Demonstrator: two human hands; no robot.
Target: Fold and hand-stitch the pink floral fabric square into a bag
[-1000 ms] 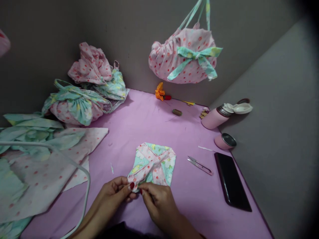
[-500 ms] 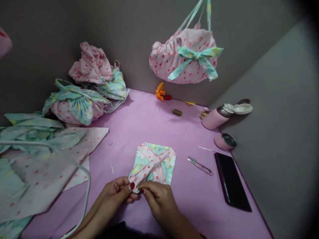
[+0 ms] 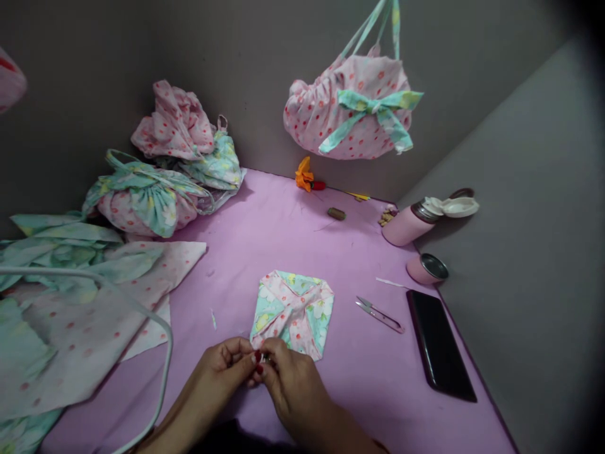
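A square piece of patchwork cloth (image 3: pixel 297 306), mint floral with pink dotted bands crossing it, lies flat just beyond my hands. My left hand (image 3: pixel 231 366) is closed in a pinch at its lower left corner, which the fingers partly hide. Close against it, my right hand (image 3: pixel 290 375) also pinches, thumb and fingertips nearly touching the left ones. Something tiny, pale and dark, shows between the fingertips, too small to name. Right of the cloth lie small thread snips (image 3: pixel 379 314), blades apart.
Pink and mint fabric pieces (image 3: pixel 89 321) cover the left side, crossed by a white cable (image 3: pixel 163 328). Drawstring bags (image 3: pixel 146 202) are heaped behind; another bag (image 3: pixel 359 107) hangs above. A thread spool (image 3: pixel 336 214), bottle (image 3: pixel 409 224), cup (image 3: pixel 420 270) and phone (image 3: pixel 439 347) lie beyond and right.
Both hands have shifted slightly, the left one to the right, and their fingertips have come together. The cloth's lower left corner, earlier lifted under my left thumb, now lies flatter.
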